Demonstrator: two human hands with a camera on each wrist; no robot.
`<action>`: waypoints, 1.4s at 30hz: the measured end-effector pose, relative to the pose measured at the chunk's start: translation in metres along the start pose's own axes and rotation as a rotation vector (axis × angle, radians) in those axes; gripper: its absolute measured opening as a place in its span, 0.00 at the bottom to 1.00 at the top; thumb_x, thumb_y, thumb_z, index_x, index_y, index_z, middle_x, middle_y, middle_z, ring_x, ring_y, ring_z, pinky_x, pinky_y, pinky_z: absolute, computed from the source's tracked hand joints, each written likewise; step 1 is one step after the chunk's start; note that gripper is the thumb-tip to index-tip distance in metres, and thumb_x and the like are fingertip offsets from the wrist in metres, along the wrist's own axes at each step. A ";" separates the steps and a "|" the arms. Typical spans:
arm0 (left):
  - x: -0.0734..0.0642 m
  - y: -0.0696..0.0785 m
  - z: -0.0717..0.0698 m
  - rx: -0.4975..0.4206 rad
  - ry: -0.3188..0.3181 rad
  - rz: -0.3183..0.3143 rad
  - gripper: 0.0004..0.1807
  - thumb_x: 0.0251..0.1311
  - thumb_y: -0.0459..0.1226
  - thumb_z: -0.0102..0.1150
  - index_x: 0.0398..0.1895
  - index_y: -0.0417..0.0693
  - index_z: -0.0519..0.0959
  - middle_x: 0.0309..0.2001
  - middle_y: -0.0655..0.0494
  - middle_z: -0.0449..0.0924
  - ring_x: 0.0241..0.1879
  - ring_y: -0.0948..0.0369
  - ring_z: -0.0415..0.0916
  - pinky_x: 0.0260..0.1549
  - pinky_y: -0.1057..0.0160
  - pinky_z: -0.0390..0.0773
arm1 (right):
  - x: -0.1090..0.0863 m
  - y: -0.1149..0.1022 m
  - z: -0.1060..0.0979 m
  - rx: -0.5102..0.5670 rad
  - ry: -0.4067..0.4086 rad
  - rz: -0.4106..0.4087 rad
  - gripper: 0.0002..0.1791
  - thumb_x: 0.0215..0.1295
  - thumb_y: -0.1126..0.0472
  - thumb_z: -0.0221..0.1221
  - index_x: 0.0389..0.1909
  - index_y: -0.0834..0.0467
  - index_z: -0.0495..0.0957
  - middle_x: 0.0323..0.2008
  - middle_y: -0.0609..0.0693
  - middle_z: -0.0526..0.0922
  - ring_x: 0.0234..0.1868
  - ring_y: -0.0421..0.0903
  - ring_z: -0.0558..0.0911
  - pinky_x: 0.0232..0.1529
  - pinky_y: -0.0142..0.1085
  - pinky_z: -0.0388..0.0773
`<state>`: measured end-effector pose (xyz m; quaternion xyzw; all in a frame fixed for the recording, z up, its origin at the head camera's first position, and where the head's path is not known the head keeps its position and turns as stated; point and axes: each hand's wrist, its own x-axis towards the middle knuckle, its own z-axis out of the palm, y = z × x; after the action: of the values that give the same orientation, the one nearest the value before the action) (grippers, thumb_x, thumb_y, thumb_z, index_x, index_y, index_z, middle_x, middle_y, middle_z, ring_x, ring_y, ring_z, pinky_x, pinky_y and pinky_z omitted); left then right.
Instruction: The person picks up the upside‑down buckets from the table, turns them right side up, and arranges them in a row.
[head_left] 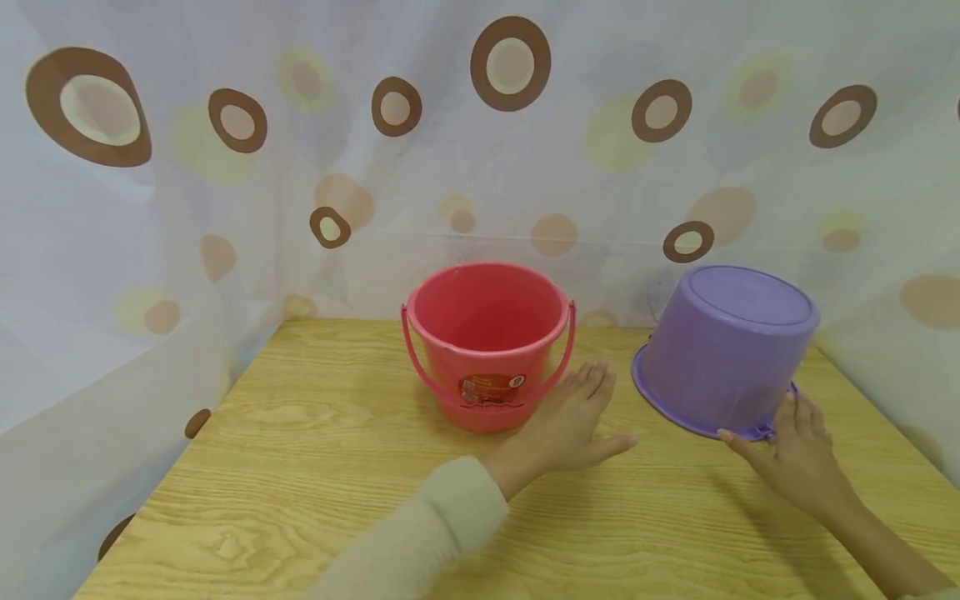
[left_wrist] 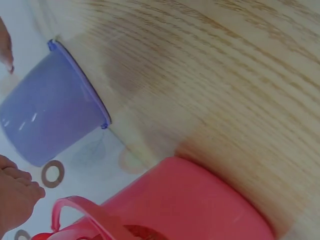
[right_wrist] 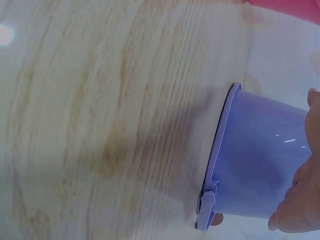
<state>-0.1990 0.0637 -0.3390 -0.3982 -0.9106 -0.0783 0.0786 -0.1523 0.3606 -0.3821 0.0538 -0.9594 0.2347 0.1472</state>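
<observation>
A red bucket [head_left: 487,371] stands upright on the table, its handle [head_left: 415,358] hanging down across the front. To its right, a purple bucket [head_left: 727,367] sits upside down with its base facing up and its rim on the tabletop. My left hand [head_left: 566,425] is held in front of the red bucket's right side, fingers extended and thumb spread, holding nothing. Near the purple bucket's front right rim is my right hand [head_left: 806,458], its thumb spread wide from the other fingers. In the right wrist view, that hand [right_wrist: 300,192] overlaps the purple bucket's side.
Both buckets are on a light wood-grain table [head_left: 315,492]. A white curtain [head_left: 442,175] with brown and yellow circles encloses the back and sides. A label [head_left: 491,387] is on the red bucket's front.
</observation>
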 end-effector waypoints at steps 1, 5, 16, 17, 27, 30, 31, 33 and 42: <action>0.001 0.000 0.002 -0.003 -0.007 -0.005 0.44 0.63 0.62 0.39 0.72 0.39 0.48 0.74 0.45 0.43 0.74 0.55 0.41 0.71 0.63 0.44 | 0.001 0.002 0.000 -0.004 -0.008 0.009 0.55 0.63 0.47 0.54 0.67 0.75 0.27 0.64 0.83 0.30 0.64 0.81 0.33 0.53 0.76 0.31; 0.009 -0.002 0.011 -0.052 -0.090 -0.038 0.47 0.62 0.64 0.36 0.72 0.41 0.44 0.74 0.47 0.38 0.74 0.55 0.36 0.71 0.61 0.43 | 0.004 0.011 0.000 -0.016 -0.099 0.074 0.57 0.65 0.42 0.50 0.62 0.83 0.25 0.61 0.86 0.24 0.60 0.85 0.28 0.52 0.76 0.29; 0.027 0.000 0.052 -0.096 -0.287 -0.116 0.51 0.58 0.70 0.31 0.73 0.46 0.35 0.75 0.51 0.30 0.74 0.55 0.30 0.72 0.59 0.39 | 0.023 0.037 0.004 -0.079 -0.281 0.196 0.62 0.63 0.34 0.45 0.60 0.85 0.24 0.58 0.89 0.28 0.58 0.87 0.33 0.51 0.77 0.37; 0.027 0.002 0.056 -0.075 -0.298 -0.114 0.51 0.58 0.70 0.29 0.74 0.46 0.35 0.75 0.51 0.31 0.74 0.55 0.31 0.72 0.60 0.40 | 0.024 0.038 0.005 -0.084 -0.297 0.201 0.62 0.63 0.34 0.45 0.60 0.85 0.24 0.58 0.89 0.28 0.58 0.87 0.33 0.51 0.77 0.37; 0.022 0.012 0.064 -0.008 -0.330 -0.103 0.48 0.60 0.69 0.26 0.74 0.48 0.39 0.75 0.52 0.35 0.74 0.56 0.34 0.72 0.61 0.41 | 0.029 0.039 0.012 -0.078 -0.356 0.270 0.65 0.61 0.32 0.45 0.57 0.86 0.19 0.58 0.89 0.24 0.59 0.86 0.31 0.54 0.74 0.35; 0.024 0.014 0.063 0.014 -0.325 -0.106 0.48 0.60 0.69 0.26 0.74 0.48 0.40 0.75 0.52 0.36 0.74 0.57 0.35 0.72 0.61 0.42 | 0.030 0.037 0.009 -0.080 -0.370 0.299 0.64 0.62 0.33 0.43 0.57 0.88 0.21 0.57 0.90 0.24 0.58 0.86 0.31 0.55 0.74 0.34; 0.025 0.014 0.062 0.018 -0.323 -0.107 0.48 0.60 0.69 0.26 0.74 0.48 0.40 0.75 0.52 0.36 0.74 0.57 0.35 0.72 0.61 0.42 | 0.029 0.037 0.009 -0.082 -0.373 0.307 0.64 0.63 0.33 0.43 0.57 0.88 0.21 0.56 0.90 0.25 0.58 0.86 0.31 0.55 0.74 0.34; 0.027 0.014 0.062 0.017 -0.317 -0.110 0.47 0.60 0.68 0.26 0.74 0.48 0.41 0.75 0.52 0.36 0.74 0.57 0.36 0.72 0.61 0.43 | 0.029 0.037 0.009 -0.087 -0.375 0.325 0.63 0.63 0.33 0.42 0.56 0.89 0.22 0.56 0.91 0.25 0.58 0.87 0.32 0.56 0.73 0.35; 0.034 0.015 0.062 -0.009 -0.303 -0.118 0.47 0.60 0.68 0.28 0.73 0.47 0.45 0.75 0.53 0.40 0.74 0.57 0.38 0.71 0.62 0.44 | 0.031 0.039 0.019 -0.131 -0.362 0.391 0.65 0.61 0.30 0.41 0.56 0.90 0.23 0.55 0.92 0.26 0.58 0.87 0.32 0.57 0.73 0.36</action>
<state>-0.2161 0.1105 -0.3918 -0.3517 -0.9334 -0.0259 -0.0663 -0.1929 0.3854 -0.4054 -0.1009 -0.9753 0.1828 -0.0717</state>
